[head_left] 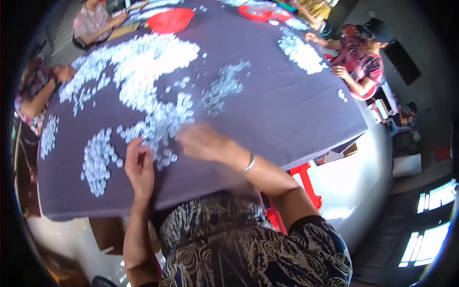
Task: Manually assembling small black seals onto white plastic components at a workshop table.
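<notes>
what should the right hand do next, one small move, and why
Perhaps ease the right hand left to the near edge of the central pile of pale pieces: it is close beside those pieces, and the left hand is near them too. Blur hides whether the right holds anything.

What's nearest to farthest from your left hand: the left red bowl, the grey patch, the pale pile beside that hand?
From the left hand:
1. Pale pile, just left
2. Grey patch, ahead and right
3. Left red bowl, far ahead

No legible text, labels, numbers, brands or signs. Pieces (98,160), bench (277,107) and bowls (168,25) show no readable marks; anything farther too small to tell.
</notes>
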A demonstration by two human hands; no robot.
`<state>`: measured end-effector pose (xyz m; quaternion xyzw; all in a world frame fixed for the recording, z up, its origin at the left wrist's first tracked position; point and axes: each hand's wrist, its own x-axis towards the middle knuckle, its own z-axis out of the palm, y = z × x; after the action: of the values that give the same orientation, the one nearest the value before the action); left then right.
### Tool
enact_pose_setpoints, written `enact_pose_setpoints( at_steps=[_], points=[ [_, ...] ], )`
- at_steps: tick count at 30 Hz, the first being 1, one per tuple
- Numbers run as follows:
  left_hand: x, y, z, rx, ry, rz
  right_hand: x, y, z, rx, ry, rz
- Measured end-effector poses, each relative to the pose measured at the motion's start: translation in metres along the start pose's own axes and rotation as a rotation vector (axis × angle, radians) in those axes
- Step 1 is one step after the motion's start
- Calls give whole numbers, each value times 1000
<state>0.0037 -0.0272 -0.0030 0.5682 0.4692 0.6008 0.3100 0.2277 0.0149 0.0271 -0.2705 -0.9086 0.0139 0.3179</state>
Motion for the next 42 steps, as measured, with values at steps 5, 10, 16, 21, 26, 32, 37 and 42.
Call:
enact_pose_setpoints(
  at_steps=[5, 10, 16, 21, 26, 32, 37, 42],
  points=[
    [3, -1, 0, -43, -24, 59, 23, -10, 1, -53, -339, 298],
    [8, -8, 4, -75, -24, 50, 24, 1, -8, 65, -250, 258],
    [9, -11, 2, -45, -11, 73, 26, 9, -6, 195, -194, 245],
    [6, -9, 0, -46, -20, 65, 22, 11, -2, 188, -118, 261],
    [7, -12, 1, -78, -22, 70, 20, 15, 7, 86, -211, 170],
    [10, -15, 6, -50, -3, 88, 19, 21, 5, 164, -238, 105],
    [13, -16, 10, -81, -12, 101, 19, 23, 9, 130, -270, 153],
    [9, -16, -4, -48, -20, 86, 25, 8, 11, 198, -205, 165]
  ],
)
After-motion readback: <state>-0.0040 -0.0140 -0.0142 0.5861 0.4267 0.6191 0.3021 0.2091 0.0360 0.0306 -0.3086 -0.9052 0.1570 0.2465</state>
